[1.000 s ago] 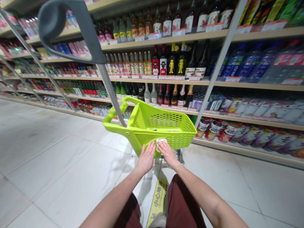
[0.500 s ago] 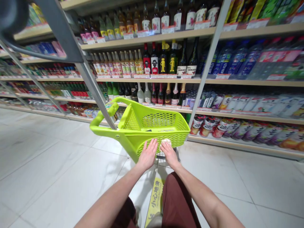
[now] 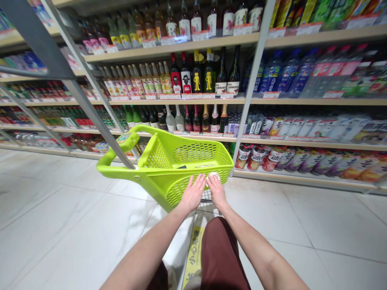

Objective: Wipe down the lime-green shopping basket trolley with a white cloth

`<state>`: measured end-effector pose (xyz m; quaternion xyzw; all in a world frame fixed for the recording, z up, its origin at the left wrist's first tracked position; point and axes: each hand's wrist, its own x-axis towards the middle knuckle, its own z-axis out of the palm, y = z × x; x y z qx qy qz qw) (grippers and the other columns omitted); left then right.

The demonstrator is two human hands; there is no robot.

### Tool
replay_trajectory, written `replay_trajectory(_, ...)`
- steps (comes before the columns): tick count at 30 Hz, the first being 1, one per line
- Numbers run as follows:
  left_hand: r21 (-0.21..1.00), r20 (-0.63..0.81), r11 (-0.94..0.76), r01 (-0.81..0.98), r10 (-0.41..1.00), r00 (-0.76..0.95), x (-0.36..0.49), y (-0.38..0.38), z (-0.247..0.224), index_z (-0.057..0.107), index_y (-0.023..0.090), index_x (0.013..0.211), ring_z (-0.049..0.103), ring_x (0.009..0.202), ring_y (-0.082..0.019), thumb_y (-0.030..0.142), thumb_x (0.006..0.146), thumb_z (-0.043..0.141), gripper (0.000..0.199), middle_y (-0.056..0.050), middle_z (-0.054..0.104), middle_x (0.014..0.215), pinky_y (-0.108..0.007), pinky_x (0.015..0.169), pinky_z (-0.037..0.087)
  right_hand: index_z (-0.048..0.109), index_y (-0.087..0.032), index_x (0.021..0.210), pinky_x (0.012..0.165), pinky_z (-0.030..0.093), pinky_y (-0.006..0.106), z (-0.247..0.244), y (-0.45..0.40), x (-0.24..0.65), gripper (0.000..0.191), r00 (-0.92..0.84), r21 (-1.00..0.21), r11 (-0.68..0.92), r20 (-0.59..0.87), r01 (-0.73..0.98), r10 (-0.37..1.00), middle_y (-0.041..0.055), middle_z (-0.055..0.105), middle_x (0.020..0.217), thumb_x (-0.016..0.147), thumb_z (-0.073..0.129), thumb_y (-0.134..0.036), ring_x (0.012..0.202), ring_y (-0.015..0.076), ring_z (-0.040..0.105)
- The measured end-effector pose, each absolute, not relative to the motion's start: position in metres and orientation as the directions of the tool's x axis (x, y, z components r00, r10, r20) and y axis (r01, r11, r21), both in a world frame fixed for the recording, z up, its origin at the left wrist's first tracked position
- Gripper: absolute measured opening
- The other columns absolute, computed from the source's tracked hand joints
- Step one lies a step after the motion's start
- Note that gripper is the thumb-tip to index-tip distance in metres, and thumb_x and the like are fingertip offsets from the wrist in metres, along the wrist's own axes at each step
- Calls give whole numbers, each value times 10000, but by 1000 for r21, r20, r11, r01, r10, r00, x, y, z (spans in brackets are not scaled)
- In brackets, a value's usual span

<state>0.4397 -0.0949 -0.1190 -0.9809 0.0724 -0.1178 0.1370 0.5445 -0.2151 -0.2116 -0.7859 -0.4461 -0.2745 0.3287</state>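
Observation:
A lime-green shopping cart point(image 3: 157, 177) with perforated basket walls stands before me, its handle towards the left. My left hand point(image 3: 193, 192) lies flat on the near side wall of the basket, fingers spread and holding nothing. Right beside it, my right hand point(image 3: 216, 190) presses a whitish cloth point(image 3: 213, 175) against the same wall, near the rim. Only a bit of the cloth shows past the fingertips. A small dark object point(image 3: 182, 167) lies inside the basket.
Shelves of bottles point(image 3: 181, 98) run behind the cart. A grey metal pole point(image 3: 96, 121) rises from the cart's handle end towards the upper left. On the tiled floor point(image 3: 272, 217), a yellow sign strip point(image 3: 193, 251) lies between my legs.
The cart and shelves sit further left in view. My right hand and the cloth have moved slightly up towards the basket rim, and my left hand has shifted a little right along the wall.

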Motion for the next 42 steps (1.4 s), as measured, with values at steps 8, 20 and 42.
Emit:
replay_trajectory(8, -258, 202, -955, -148, -203, 958, 457, -106, -116, 274, 89, 1323, 111, 1328, -210, 148, 774, 312, 554, -96, 200, 1434, -479, 1071, 105, 462, -162, 1228, 1025, 292, 470, -177, -243, 569, 502, 472, -321, -413, 812, 853, 344, 91, 415, 1318, 774, 312, -12, 1292, 200, 230)
replay_trajectory(20, -260, 189, -950, -172, -225, 956, 479, -122, -122, 292, 94, 1317, 128, 1325, -209, 144, 765, 326, 555, -104, 222, 1427, -476, 1073, 103, 489, -160, 1203, 1004, 339, 450, -240, -255, 569, 540, 614, -437, -455, 687, 776, 389, 95, 446, 1289, 724, 316, 19, 1270, 191, 281)
replay_trajectory(42, -328, 232, -940, -96, -179, 956, 433, -69, -121, 228, 132, 1349, 52, 1335, -182, 125, 760, 325, 597, -66, 176, 1440, -467, 1083, 111, 417, -194, 1273, 1038, 286, 462, -178, -205, 534, 598, 481, -385, -294, 768, 875, 423, 65, 379, 1345, 729, 291, 22, 1295, 187, 226)
